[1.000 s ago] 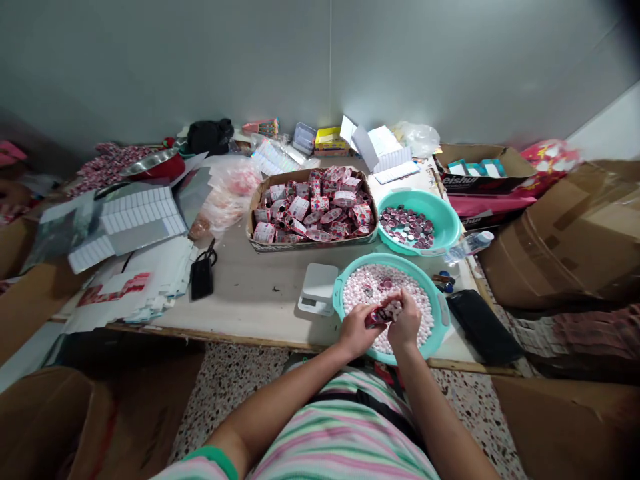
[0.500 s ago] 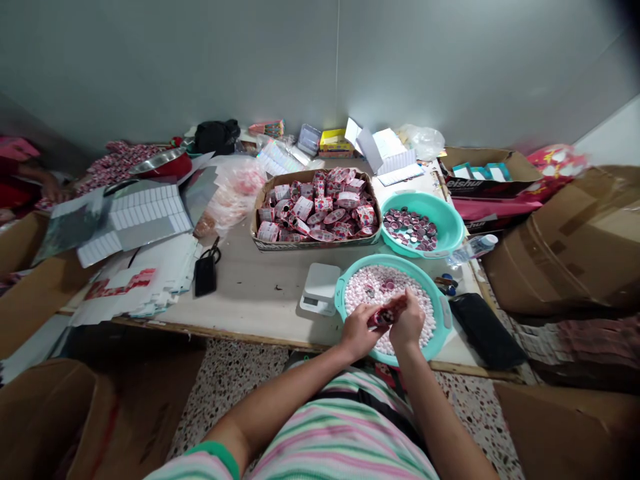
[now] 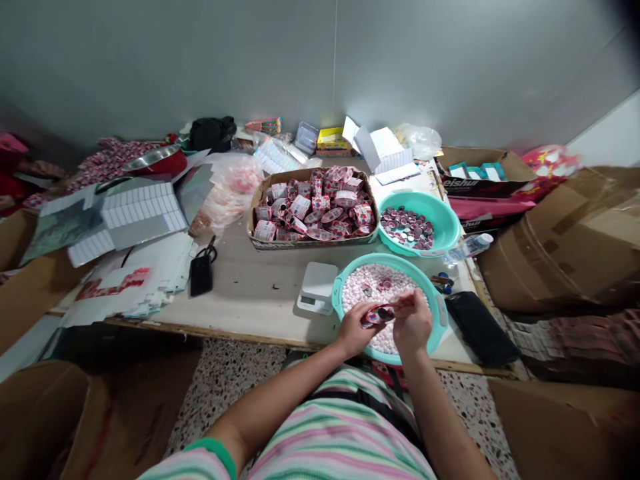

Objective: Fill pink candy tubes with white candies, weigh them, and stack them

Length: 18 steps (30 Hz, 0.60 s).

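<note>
My left hand (image 3: 355,331) is closed around a small printed red-and-pink oval sleeve (image 3: 377,315), whose dark opening faces up. Close on its right, my right hand (image 3: 413,324) has its fingers pinched together by the sleeve's far end; what they hold, if anything, is hidden. Both hands hover over a turquoise basin (image 3: 338,297) full of small pale pink pellets (image 3: 363,277). A round pink cap (image 3: 385,284) lies on the pellets. Just left of the basin stands a white digital scale (image 3: 319,283).
Behind is a cardboard tray (image 3: 300,245) heaped with similar printed sleeves (image 3: 320,203). A second turquoise basin (image 3: 447,223) holds round caps (image 3: 407,227). At right are a plastic bottle (image 3: 469,249) and a black pouch (image 3: 480,327). A black phone-like object (image 3: 201,273) lies at left near stacked sheets.
My right hand has drawn slightly right and down. The sleeve in my left hand has tipped, so its opening shows more. The whole view has shifted a little.
</note>
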### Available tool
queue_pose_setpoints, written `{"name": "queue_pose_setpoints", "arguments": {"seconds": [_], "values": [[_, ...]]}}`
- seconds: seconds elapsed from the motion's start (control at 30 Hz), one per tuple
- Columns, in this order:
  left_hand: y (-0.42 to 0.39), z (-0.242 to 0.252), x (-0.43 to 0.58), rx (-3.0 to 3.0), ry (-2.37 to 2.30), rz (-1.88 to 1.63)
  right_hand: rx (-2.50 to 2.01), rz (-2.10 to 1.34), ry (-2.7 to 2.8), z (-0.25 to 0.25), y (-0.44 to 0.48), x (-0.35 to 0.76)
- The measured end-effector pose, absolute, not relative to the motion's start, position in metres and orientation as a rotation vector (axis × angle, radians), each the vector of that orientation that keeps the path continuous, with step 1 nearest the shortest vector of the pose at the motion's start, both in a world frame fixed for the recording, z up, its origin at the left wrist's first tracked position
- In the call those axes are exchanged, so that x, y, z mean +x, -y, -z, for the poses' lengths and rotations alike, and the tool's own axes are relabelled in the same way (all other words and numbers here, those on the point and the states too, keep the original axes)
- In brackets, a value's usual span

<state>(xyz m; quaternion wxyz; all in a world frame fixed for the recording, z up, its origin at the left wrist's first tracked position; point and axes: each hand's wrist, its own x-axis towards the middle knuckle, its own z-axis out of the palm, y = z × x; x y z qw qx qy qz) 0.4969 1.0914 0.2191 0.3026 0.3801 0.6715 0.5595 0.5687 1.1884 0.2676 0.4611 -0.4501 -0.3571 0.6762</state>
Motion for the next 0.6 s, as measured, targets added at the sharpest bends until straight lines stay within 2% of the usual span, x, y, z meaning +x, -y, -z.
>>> {"name": "queue_pose_setpoints", "arguments": {"seconds": [0.13, 0.23, 0.4, 0.6], "values": [[-1.089, -0.218, 0.490, 0.931, -1.705, -1.590, -1.143, -1.396, 0.756, -0.256, -1.212, 0.588], [-1.087, -0.216, 0.487, 0.852, -1.706, -1.561, -1.300, -1.356, 0.850, -0.232, -1.224, 0.608], [-1.084, -0.217, 0.484, 0.845, -1.692, -1.510, -1.532, -1.315, 1.334, -0.184, -1.218, 0.640], [-1.083, -0.221, 0.479, 0.734, -1.752, -1.527, -1.424, -0.996, 2.010, -0.154, -1.198, 0.654]]}}
